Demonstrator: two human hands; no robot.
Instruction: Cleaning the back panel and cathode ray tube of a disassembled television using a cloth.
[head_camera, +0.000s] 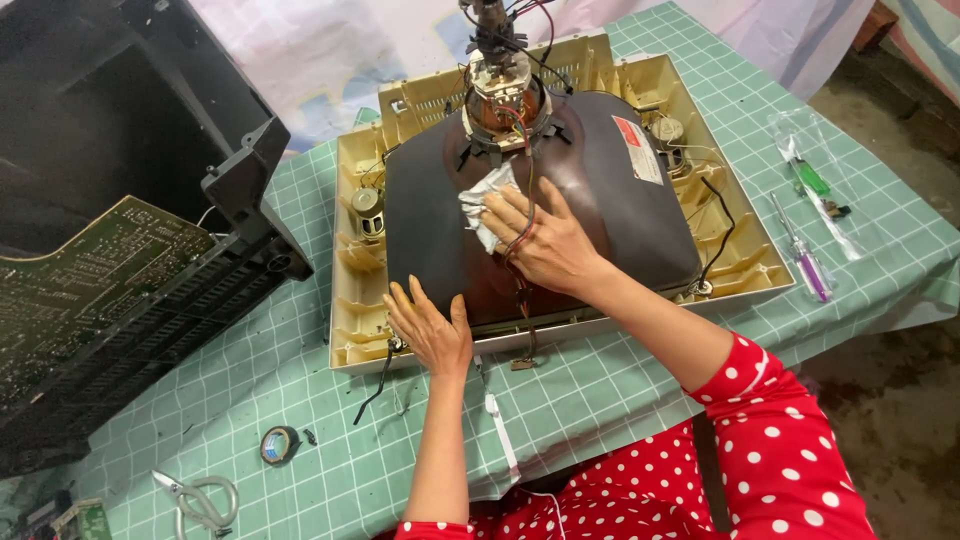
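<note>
My red polka-dot sleeve (790, 470) fills the bottom right of the frame, closest to the lens. From there my right hand (545, 245) reaches up to frame center, fingers spread flat and pressing a crumpled white rag (487, 200) onto the dark back of the picture tube (590, 200). It's more pinning the rag than pinching it. My left hand (432, 328) sits lower, just left of center, open palm down on the tube's near edge, holding nothing. The tube lies face-down in its cream front housing (720, 110), neck sticking up at top center with the copper yoke (505, 100) and wires on it. How far along? I'd say the glass around the rag looks cleaner and shinier, while the lower left of the tube looks dull, so maybe half wiped, though that's just my read. The black rear cover (110, 130) is already off at upper left, with one green circuit board (90, 290) tilted beside it. Counting stuff on the green checked tablecloth (620, 380): two screwdrivers (800, 250) at right, one of them in a clear packet, one pair of scissors (200, 498) bottom left, one roll of tape (279, 444), and two small round speakers (367, 205) in the housing.
</note>
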